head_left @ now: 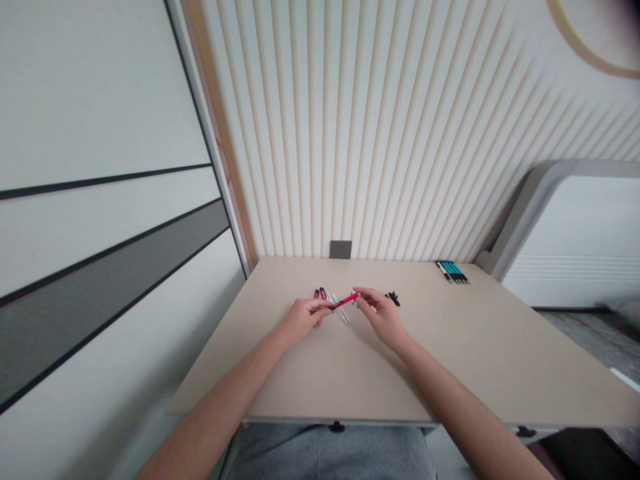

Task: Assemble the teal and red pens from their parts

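My left hand (303,319) and my right hand (381,315) meet above the middle of a beige table (450,347). Between their fingertips is a slim red pen (344,301), lying at a slant, with the left hand at its lower end and the right hand at its upper end. Just behind the left hand, two red-tipped pens (320,293) lie partly hidden. A thin white pen (341,309) lies under the red one. Near the right hand's fingers is a small black object (393,299), too small to identify.
A row of several teal and black pens (453,272) lies near the table's back edge at the right. A grey wall socket (341,249) sits above the back edge. Panelled walls rise behind and left of the table, and my grey-clothed lap (325,453) is below its front edge.
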A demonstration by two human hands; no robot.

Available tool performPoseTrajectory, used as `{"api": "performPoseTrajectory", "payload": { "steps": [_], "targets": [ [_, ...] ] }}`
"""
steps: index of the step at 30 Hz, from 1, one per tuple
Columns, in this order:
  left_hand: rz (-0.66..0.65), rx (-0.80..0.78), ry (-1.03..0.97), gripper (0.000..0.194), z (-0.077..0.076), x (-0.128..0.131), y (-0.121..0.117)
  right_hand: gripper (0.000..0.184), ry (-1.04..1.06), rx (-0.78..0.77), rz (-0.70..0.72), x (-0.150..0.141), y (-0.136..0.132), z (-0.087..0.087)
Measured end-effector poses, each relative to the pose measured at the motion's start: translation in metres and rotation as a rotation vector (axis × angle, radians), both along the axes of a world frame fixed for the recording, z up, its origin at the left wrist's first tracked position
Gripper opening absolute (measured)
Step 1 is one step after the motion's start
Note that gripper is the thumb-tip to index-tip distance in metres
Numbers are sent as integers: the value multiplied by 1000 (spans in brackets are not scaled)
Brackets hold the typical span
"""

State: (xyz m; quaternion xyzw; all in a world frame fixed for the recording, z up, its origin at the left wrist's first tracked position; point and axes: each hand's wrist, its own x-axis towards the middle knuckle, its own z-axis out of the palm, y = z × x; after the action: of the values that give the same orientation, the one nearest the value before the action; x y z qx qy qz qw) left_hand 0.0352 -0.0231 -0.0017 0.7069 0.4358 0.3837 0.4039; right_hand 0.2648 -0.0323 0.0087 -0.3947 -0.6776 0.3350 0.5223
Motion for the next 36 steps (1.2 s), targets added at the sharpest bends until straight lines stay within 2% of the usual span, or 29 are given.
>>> {"api": "performPoseTrajectory", "payload": {
  "steps": [4,9,18,22,26,29,33,36],
  "targets": [
    [-72,19,13,26,2,8,-4,29,-124,136,-2,-5,-2,13],
    [-124,-22,-65,23,6,10,-8,24,-128,163,45,-13,-1,22],
    [-85,-155,-279,42,-3,0,3,31,101,-18,-47,-20,10,3],
    [-77,-175,-339,42,2,-5,6,36,146,-75,-48,-26,13,7],
    [-43,-193,-395,39,7,-10,8,38,123,-116,14,-29,18,10],
    [0,-221,-518,39,8,-14,10,38,-65,-89,-31,-31,26,6],
    [95,-245,-647,42,9,-19,13,24,-594,40,-47,-36,33,-1],
    [119,-264,-663,43,6,-21,15,24,-866,80,-31,-45,34,-1]
  ]
}}
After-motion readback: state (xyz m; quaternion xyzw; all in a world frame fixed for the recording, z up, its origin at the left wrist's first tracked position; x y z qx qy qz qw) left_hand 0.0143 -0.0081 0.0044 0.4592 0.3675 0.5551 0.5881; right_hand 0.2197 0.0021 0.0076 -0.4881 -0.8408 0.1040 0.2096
